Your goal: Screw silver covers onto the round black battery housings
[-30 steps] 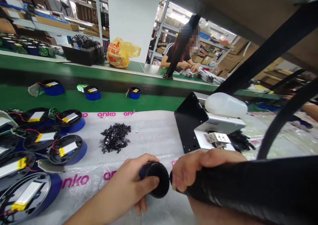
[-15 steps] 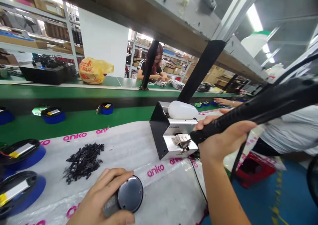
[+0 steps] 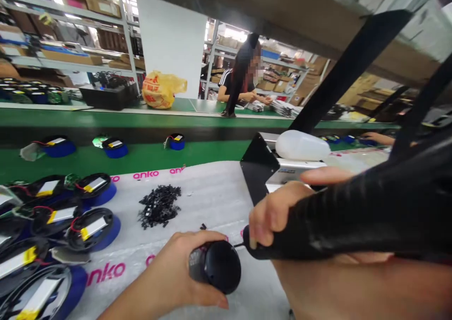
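My left hand (image 3: pixel 176 273) is wrapped round a dark cylindrical device (image 3: pixel 223 266), its round black end facing up toward me and to the right. In my right hand (image 3: pixel 273 214) is a black electric screwdriver (image 3: pixel 339 221), its thin bit (image 3: pixel 239 245) reaching to the upper right edge of the device's end. Whether the bit sits on a screw I cannot tell. Behind my left hand lies a pile of small black pieces (image 3: pixel 160 206) on the white foam sheet (image 3: pixel 208 188). A metal machine with a black side plate (image 3: pixel 259 164) stands beyond my right hand, partly hidden by it.
Several blue round units (image 3: pixel 109 190) with batteries and wires crowd the left side. More units (image 3: pixel 176 143) sit on the green belt (image 3: pixel 148 157). A white plastic bottle (image 3: pixel 302 145) rests on the machine. Opposite, a person (image 3: pixel 243 79) works; another person's hand (image 3: pixel 379 137) shows at right.
The screwdriver has come down and left from beside the machine to the device in my left hand. The device has moved slightly right, and the view has shifted left.
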Action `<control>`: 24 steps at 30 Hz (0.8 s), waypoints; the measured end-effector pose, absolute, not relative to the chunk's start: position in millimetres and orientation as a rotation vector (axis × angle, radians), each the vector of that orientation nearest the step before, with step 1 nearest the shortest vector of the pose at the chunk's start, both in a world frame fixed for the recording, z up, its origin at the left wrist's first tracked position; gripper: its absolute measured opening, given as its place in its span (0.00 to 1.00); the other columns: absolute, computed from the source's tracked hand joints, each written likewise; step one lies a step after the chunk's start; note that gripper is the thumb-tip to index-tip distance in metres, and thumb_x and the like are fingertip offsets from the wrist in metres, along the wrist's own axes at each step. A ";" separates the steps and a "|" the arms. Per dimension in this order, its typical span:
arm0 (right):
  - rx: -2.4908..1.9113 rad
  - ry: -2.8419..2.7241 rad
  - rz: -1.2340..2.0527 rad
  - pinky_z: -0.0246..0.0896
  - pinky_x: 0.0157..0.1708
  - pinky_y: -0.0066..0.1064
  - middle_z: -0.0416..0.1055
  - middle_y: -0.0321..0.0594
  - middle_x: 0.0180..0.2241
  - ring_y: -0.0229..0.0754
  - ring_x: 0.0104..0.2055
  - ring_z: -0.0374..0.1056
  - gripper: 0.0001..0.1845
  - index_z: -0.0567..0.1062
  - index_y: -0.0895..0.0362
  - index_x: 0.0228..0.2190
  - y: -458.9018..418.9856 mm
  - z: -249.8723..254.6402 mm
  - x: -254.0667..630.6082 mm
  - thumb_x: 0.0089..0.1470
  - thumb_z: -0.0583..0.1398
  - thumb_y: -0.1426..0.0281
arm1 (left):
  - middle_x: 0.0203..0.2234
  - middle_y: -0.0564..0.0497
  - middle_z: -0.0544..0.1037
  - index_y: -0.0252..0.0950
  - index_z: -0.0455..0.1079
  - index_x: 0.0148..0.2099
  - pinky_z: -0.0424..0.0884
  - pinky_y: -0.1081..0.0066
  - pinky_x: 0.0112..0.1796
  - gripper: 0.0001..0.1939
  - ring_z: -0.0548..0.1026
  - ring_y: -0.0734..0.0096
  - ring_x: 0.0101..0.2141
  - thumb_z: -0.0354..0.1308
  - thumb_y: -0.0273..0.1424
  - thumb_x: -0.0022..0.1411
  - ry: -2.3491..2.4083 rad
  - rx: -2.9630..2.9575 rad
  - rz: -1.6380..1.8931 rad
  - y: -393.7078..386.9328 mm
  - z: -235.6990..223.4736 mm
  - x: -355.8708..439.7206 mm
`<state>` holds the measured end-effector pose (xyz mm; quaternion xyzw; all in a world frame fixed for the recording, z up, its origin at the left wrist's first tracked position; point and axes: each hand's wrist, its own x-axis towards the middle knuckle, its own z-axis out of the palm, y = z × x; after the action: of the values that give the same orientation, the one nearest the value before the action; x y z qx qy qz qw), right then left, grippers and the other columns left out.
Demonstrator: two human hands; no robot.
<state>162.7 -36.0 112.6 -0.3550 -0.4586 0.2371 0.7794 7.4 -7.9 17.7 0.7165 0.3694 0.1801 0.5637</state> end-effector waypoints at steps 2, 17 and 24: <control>-0.763 -0.991 0.522 0.58 0.06 0.33 0.67 0.31 0.10 0.43 0.07 0.60 0.30 0.73 0.52 0.28 -31.8 111.6 149.8 0.46 0.62 0.37 | 0.41 0.52 0.83 0.43 0.77 0.53 0.71 0.64 0.46 0.38 0.78 0.55 0.41 0.79 0.38 0.36 0.870 1.666 0.429 -8.0 15.6 6.3; -0.642 -1.148 0.848 0.61 0.12 0.32 0.74 0.36 0.19 0.43 0.15 0.66 0.32 0.75 0.50 0.38 -19.7 52.8 154.9 0.44 0.63 0.38 | 0.30 0.57 0.79 0.39 0.79 0.49 0.68 0.73 0.35 0.30 0.73 0.67 0.32 0.77 0.33 0.41 0.759 1.474 0.506 -13.1 14.3 8.0; -0.732 -1.199 0.832 0.59 0.13 0.30 0.69 0.33 0.20 0.38 0.15 0.61 0.36 0.71 0.52 0.33 -22.2 29.8 149.1 0.42 0.59 0.32 | 0.27 0.54 0.79 0.37 0.79 0.39 0.71 0.71 0.30 0.19 0.75 0.64 0.29 0.75 0.33 0.41 0.844 1.472 0.423 -14.5 6.4 12.9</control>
<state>149.1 -22.2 29.8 -0.3268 -0.5351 0.3713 0.6849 12.9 -14.5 6.4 0.6459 0.3700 0.1856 0.6415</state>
